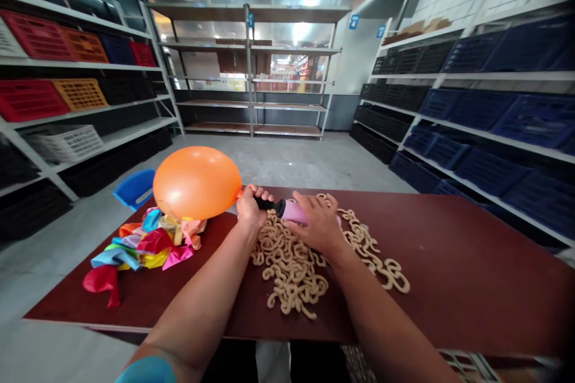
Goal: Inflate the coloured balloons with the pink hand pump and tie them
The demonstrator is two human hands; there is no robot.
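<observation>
An inflated orange balloon sits on the black nozzle of a pink hand pump, just above the dark red table. My left hand is closed round the balloon's neck and the nozzle. Over the pump's pink body, my right hand is wrapped and closed. A heap of tan S-shaped clips lies under and in front of both hands. To the left lies a pile of flat, uninflated balloons in several colours, touching the orange balloon's underside.
A blue plastic chair stands past the table's far left corner. Shelving with red, orange and white crates lines the left wall, and dark blue crates line the right. Wooden shelf racks stand at the back across a grey floor.
</observation>
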